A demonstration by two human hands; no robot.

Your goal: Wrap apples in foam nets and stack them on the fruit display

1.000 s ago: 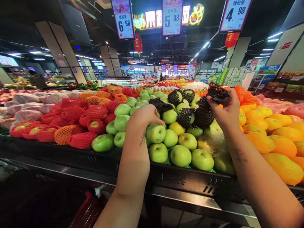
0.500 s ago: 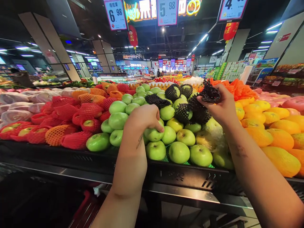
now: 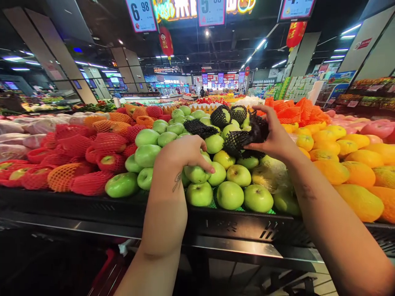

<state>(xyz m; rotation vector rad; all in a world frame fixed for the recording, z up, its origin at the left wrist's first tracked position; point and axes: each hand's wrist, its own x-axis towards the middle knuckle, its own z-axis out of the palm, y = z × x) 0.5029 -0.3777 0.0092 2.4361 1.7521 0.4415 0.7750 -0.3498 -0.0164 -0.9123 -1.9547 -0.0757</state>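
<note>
While the left hand (image 3: 182, 154) is closed over a bare green apple (image 3: 195, 173) in the middle of the pile, fingers curled across its top and the apple not yet lifted clear of its neighbours, the right hand (image 3: 273, 137) pinches a crumpled black foam net (image 3: 257, 128) between thumb and fingers, held above the fruit and apart from the gripped apple. Directly beneath the right hand lie further black nets (image 3: 239, 142), some empty and flattened, and behind them two netted apples (image 3: 222, 116) sit upright at the back of the heap. A loose flat net (image 3: 199, 128) rests on the apples just beyond the left hand. Judged from this layout, the sleeving work is at an early stage: only a few apples at the rear wear nets, whereas the unwrapped green apples (image 3: 230, 195) in the front rows and on the left side remain bare, and the gripped apple has still to be brought to the net. All of this fruit rests in a black display bin (image 3: 234, 228) with a metal rail along its front edge. To the left of the green pile are red-netted apples (image 3: 108, 144); to the right are yellow melons (image 3: 358, 201) and orange nets (image 3: 296, 109). Overhead hang price signs (image 3: 140, 14), partly cut off by the frame.
</note>
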